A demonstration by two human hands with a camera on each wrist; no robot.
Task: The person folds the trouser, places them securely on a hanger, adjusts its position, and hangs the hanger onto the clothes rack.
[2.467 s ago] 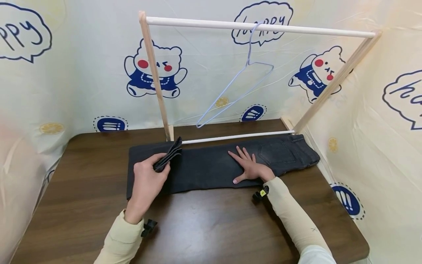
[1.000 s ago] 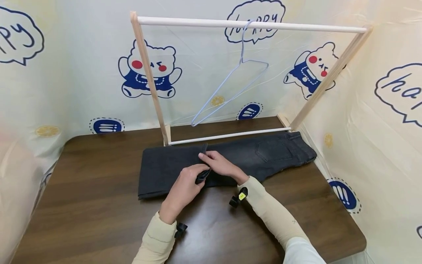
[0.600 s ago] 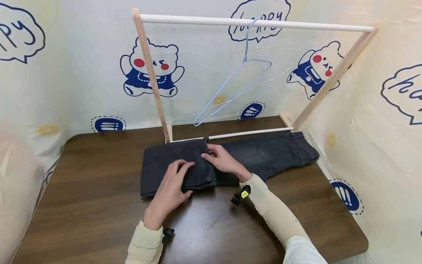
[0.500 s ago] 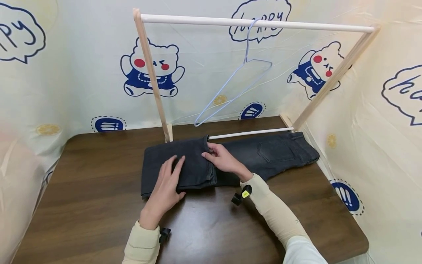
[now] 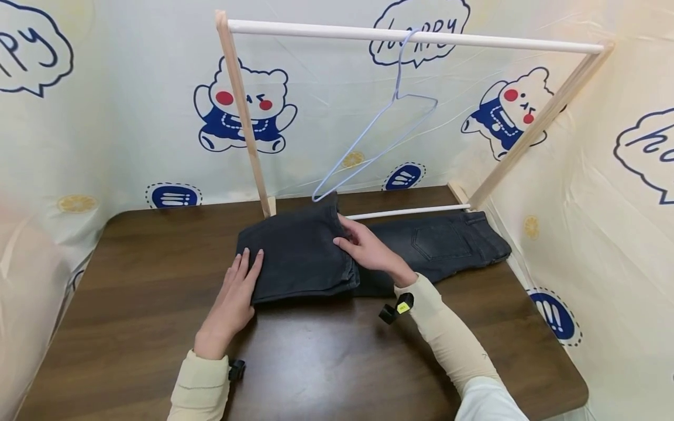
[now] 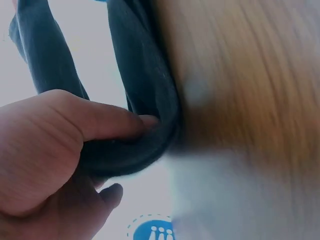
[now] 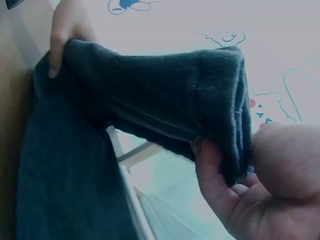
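Two hands: both bare, both on one pair of dark charcoal denim jeans (image 5: 300, 257) laid lengthwise across the far part of a dark brown wood-grain table (image 5: 316, 362).
Left hand (image 5: 226, 307): at the fold of the turned-back leg. Its fingers lie on the outer side, a little apart at the tips; the left wrist view shows one digit reaching inside the bend, so the fold is pinched between them.
Right hand (image 5: 371, 250): clamped on the hem end of that leg, thumb on the upper face, fingers round the other side, partly hidden by cloth.
Turned-back leg: lies over the rest of the jeans, its hem end lifted; the right wrist view shows a gap between it and the layer below.
Waist end: flat on the table, toward the person's right, back pocket (image 5: 441, 242) facing up.
Rack: pale wooden uprights with a white upper rod (image 5: 316, 30) and a white lower rod (image 5: 411, 211), just behind the jeans; the raised leg hides part of the lower rod.
Hanger: one thin lilac wire hanger (image 5: 358, 140) hooked over the upper rod.
Sleeves: cream cuffs (image 5: 200, 383), a small black device at each wrist.
Backdrop: pale sheet (image 5: 152, 105) printed with bears, lemon slices and lettering.
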